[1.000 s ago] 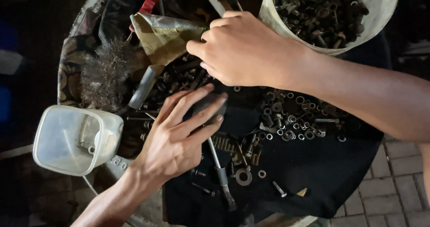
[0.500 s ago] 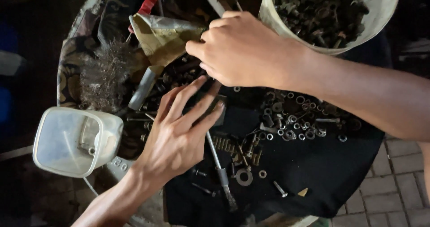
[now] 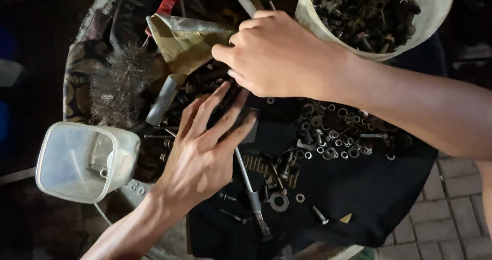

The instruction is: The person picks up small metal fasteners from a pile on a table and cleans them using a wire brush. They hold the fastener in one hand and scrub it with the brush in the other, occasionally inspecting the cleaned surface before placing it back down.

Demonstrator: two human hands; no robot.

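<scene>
My left hand (image 3: 205,152) lies flat with fingers spread on the dark bolts (image 3: 205,83), while my right hand (image 3: 277,55), curled just above them, is nearer.

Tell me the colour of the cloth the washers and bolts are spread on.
Black; the cloth shows best in the head view.

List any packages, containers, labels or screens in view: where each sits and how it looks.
Clear tub: left of the left hand, squarish translucent plastic, tipped on its side, mouth toward the camera.
Bucket: top right, round, pale, full of dark bolts.
Crumpled wrapper: top centre, beside the right hand, olive and silver foil.
No labels or screens in view.
</scene>
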